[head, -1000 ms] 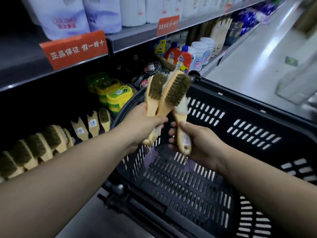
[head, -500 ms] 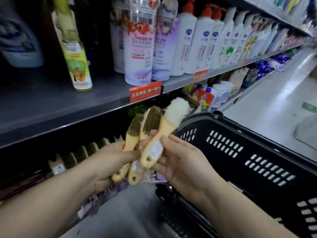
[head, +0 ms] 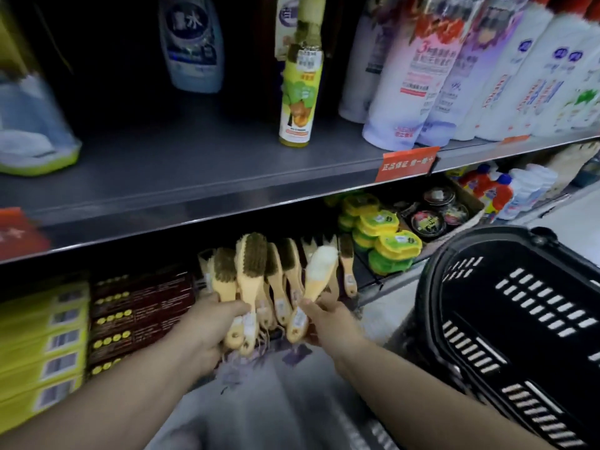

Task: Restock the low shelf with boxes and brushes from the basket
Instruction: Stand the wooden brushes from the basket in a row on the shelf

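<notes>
Right in front of the row of wooden-handled brushes [head: 289, 261] standing on the low shelf [head: 386, 280], the left hand [head: 207, 323] grips two pale wooden brushes with dark olive bristles [head: 250, 271]. Its fingers are curled round both handles, and the bristle heads point up over the row's left end. At the row's right half the right hand [head: 328, 319] holds a pale wooden brush with fluffy white bristles [head: 316, 274], thumb and fingers pinching its handle. The head overlaps the row, though whether it touches cannot be told. Left of the row lie flat dark brown boxes with gold dots [head: 139, 306], and farther left, flat yellow boxes [head: 42, 336]. Right of the row sit stacked green-and-yellow oval tubs [head: 383, 235], with the black slotted plastic basket [head: 519, 303] beyond them and nearer the camera. Above the row runs a grey metal shelf [head: 194, 164] carrying an orange price tag [head: 406, 164], a tall yellow-green bottle [head: 300, 92] and white plastic bottles [head: 506, 86].
</notes>
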`<state>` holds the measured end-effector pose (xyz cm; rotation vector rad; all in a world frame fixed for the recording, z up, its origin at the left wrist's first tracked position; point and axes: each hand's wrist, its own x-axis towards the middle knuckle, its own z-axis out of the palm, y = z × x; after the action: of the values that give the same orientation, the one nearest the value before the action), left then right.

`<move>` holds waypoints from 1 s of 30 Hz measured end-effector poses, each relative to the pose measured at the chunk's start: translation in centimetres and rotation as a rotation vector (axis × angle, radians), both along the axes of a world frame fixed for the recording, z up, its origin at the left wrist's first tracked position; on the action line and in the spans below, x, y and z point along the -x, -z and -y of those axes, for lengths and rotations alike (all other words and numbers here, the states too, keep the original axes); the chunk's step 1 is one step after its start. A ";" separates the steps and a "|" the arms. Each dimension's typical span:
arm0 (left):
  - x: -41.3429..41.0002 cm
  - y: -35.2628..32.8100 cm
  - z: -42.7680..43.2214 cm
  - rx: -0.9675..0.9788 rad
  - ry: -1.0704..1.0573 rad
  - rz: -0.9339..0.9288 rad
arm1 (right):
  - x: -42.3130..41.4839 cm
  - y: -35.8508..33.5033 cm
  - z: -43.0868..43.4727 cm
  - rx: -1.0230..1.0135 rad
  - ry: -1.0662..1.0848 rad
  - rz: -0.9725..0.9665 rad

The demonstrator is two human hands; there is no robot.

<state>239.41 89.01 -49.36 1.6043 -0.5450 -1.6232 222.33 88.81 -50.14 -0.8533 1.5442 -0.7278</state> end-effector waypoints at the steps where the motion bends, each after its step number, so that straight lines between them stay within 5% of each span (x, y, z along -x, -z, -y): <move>1: -0.2 0.5 0.0 -0.004 -0.033 0.011 | 0.0 1.0 0.6 0.016 0.006 -0.071; 7: -0.8 3.1 0.0 -0.019 -0.146 -0.003 | -0.6 5.5 5.3 0.213 -0.068 -0.410; 17: 2.6 5.1 1.6 -0.026 -0.072 -0.027 | 1.7 8.7 10.3 0.334 0.275 -0.346; 21: 3.9 5.5 2.4 0.010 -0.078 -0.016 | 3.2 9.9 10.4 0.328 0.311 -0.233; 30: 4.3 5.6 2.5 0.161 -0.052 0.053 | 4.7 11.3 10.8 0.340 0.232 -0.400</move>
<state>235.13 86.48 -54.99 1.5335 -0.6403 -1.4641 217.68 78.00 -61.41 -1.1328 1.9293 -1.0557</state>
